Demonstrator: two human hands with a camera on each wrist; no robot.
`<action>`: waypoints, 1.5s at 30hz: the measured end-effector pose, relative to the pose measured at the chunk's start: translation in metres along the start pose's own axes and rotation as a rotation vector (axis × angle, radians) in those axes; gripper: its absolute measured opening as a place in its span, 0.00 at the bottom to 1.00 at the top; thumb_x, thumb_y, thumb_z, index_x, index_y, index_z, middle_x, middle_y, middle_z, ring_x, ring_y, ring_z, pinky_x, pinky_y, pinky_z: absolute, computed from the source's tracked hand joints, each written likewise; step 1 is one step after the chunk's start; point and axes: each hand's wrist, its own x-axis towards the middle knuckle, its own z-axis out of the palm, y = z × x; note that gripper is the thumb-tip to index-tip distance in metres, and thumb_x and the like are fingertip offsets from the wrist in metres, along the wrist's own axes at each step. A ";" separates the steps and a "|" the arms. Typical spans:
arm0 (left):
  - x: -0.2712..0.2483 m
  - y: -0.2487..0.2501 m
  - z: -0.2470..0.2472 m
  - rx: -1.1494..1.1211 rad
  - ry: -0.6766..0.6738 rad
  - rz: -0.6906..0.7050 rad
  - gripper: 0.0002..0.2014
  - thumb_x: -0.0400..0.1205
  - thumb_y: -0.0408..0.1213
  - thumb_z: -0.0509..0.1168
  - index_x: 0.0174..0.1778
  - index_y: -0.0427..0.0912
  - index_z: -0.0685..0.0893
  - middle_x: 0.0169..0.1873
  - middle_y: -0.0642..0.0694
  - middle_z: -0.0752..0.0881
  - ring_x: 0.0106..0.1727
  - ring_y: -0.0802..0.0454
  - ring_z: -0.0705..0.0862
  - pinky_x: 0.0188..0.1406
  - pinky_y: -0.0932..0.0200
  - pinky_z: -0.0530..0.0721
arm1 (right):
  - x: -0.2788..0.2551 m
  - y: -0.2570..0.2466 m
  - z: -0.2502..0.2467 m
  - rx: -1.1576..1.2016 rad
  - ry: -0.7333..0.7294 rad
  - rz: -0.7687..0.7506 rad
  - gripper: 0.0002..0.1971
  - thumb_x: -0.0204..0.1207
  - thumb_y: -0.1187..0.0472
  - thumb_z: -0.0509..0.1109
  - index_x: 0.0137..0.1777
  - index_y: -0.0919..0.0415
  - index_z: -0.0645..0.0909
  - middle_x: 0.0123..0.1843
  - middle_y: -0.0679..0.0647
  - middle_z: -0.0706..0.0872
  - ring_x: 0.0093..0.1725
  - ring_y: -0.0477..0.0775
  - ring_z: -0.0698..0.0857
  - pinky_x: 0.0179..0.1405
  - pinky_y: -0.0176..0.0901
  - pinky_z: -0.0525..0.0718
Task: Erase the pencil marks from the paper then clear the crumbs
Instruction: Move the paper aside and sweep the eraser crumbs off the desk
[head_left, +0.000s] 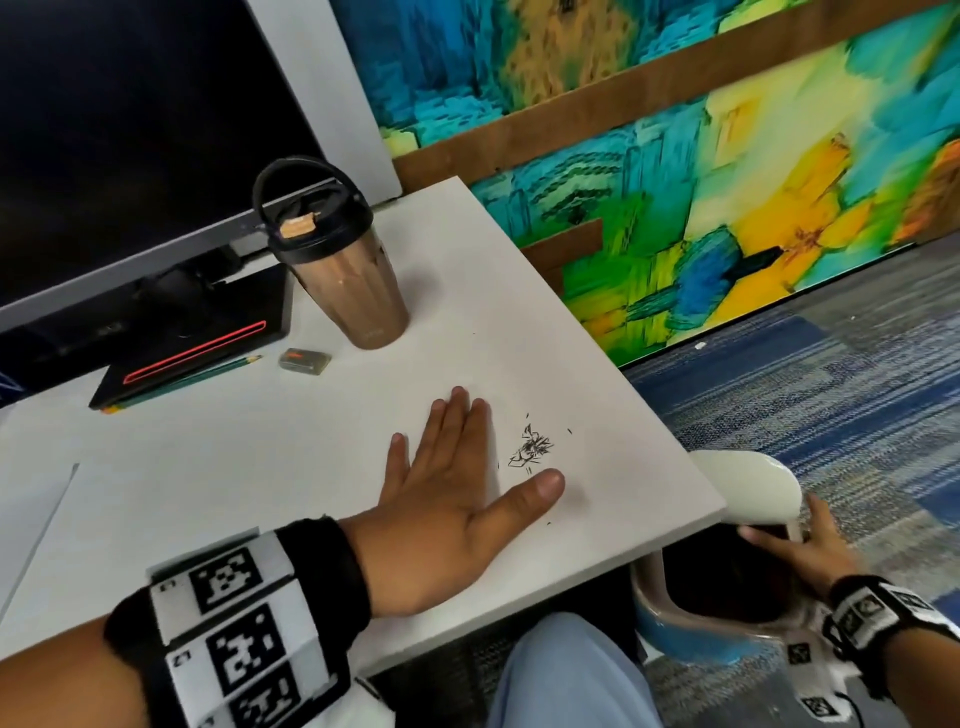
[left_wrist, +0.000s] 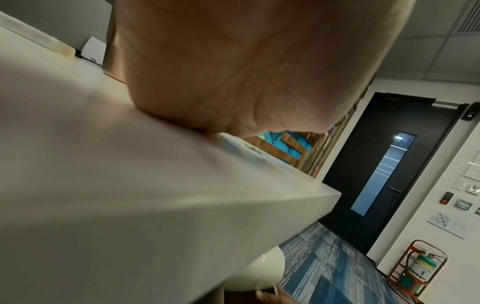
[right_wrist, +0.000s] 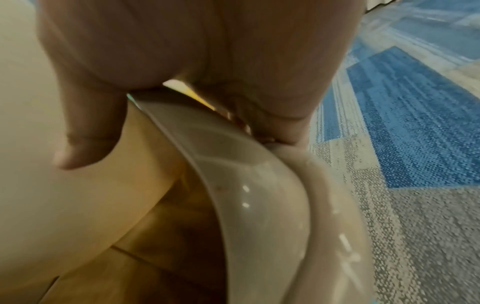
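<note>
While the left hand (head_left: 447, 499) lies flat at lower centre, fingers straight and close together, thumb splayed, the crumbs (head_left: 530, 448) sit just beside it. Right hand (head_left: 800, 551) curls round the bin (head_left: 691, 618) rim, lower right. Risk: a fast sweep scatters crumbs past the bin mouth onto carpet.

A brown tumbler (head_left: 347, 270) with a black lid stands on the white desk (head_left: 260, 457) beside a dark monitor (head_left: 130, 145). Blue carpet (head_left: 831, 405) covers the floor.

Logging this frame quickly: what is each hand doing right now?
Left hand: open, flat on the table beside the crumbs.
Right hand: holding the bin rim.
</note>
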 end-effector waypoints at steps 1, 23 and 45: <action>0.000 -0.001 0.001 0.001 0.005 0.006 0.69 0.48 0.90 0.25 0.82 0.52 0.23 0.80 0.58 0.20 0.76 0.66 0.18 0.82 0.49 0.25 | -0.002 -0.002 0.000 0.020 -0.002 -0.036 0.72 0.41 0.46 0.89 0.86 0.51 0.51 0.84 0.61 0.63 0.79 0.65 0.68 0.77 0.59 0.66; -0.005 0.009 0.022 0.111 0.071 0.064 0.67 0.50 0.87 0.19 0.82 0.49 0.23 0.79 0.53 0.19 0.78 0.60 0.18 0.82 0.48 0.26 | -0.060 -0.057 -0.030 -0.166 0.324 -0.081 0.56 0.49 0.16 0.61 0.80 0.32 0.48 0.71 0.75 0.75 0.68 0.79 0.76 0.69 0.69 0.75; 0.011 0.087 0.019 -0.351 0.371 0.141 0.54 0.72 0.72 0.40 0.87 0.39 0.35 0.87 0.45 0.35 0.86 0.53 0.34 0.80 0.56 0.30 | -0.224 -0.153 -0.026 -0.102 0.645 -0.253 0.47 0.67 0.24 0.63 0.82 0.34 0.45 0.66 0.78 0.68 0.66 0.80 0.70 0.65 0.71 0.72</action>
